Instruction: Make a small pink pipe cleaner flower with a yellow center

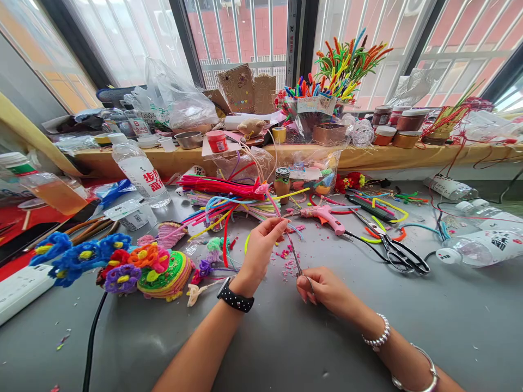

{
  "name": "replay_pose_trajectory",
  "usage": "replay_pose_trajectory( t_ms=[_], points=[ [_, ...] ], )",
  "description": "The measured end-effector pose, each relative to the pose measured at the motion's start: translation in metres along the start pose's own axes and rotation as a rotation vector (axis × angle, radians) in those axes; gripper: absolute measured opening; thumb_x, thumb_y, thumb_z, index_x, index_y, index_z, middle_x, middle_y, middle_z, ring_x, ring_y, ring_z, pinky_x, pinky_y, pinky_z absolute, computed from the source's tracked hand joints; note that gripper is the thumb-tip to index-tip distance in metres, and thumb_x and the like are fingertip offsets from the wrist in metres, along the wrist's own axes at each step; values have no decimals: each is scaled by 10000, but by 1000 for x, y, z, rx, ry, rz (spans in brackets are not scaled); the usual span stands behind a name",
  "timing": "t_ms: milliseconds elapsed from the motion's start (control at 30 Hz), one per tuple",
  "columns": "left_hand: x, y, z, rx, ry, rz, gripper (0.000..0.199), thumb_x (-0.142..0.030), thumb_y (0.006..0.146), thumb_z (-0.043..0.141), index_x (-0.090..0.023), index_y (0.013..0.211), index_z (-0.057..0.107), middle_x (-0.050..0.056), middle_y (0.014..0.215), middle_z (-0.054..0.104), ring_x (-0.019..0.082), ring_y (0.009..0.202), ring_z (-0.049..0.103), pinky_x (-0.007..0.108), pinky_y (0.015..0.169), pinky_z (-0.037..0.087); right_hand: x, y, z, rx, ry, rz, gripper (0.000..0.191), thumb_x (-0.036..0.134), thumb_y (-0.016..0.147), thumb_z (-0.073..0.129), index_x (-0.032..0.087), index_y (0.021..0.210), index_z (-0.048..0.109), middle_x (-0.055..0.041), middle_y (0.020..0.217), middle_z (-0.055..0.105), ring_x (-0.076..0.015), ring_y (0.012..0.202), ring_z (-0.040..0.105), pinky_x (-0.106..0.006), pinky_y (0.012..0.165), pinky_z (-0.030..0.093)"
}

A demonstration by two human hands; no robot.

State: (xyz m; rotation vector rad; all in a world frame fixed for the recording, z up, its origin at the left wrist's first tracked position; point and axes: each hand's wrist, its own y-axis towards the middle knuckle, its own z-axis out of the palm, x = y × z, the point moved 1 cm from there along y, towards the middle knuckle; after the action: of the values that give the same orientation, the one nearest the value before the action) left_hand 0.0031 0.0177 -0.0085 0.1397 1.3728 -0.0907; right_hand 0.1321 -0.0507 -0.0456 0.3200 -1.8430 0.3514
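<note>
Near the middle of the grey table, my left hand pinches a thin pink stem between thumb and fingertips. A pink tuft tops the stem. Small scissors are in my right hand, lower and to the right, fingers wrapped round the handles. Their blades point up toward the stem just below my left fingertips; whether they touch it I cannot tell. Pink trimmings lie scattered on the table behind the scissors.
Fuzzy flowers lie at left, near a bottle. A bundle of red stems is behind my hands. A pink glue gun and large black-handled scissors lie at right, with clear bottles farther right.
</note>
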Motion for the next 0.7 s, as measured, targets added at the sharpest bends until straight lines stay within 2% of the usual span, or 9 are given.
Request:
replay_pose_trajectory(
  t_ms=[367,533,700],
  points=[
    [-1,-1,1,3,-2,-3,191,-316,654,616,-154,756,631,-10,664,576,73,572,452,198,553,357,-3,3,-1,-11,59,12,570,661,722,350,155,474,435,35,420,352,-73,413,314,-211,422,226],
    [-2,-1,2,9,-5,-10,179,-306,658,616,-150,745,627,-13,657,570,66,563,441,193,548,352,-1,2,0,57,151,-23,621,724,706,218,154,636,452,34,506,363,-71,445,264,-200,414,208],
    [-3,-3,3,59,0,-10,160,-292,670,609,-150,741,624,-11,654,576,70,585,453,185,555,351,0,0,0,84,16,-34,632,719,712,207,148,657,471,24,554,386,-78,484,302,-194,441,248]
  ],
)
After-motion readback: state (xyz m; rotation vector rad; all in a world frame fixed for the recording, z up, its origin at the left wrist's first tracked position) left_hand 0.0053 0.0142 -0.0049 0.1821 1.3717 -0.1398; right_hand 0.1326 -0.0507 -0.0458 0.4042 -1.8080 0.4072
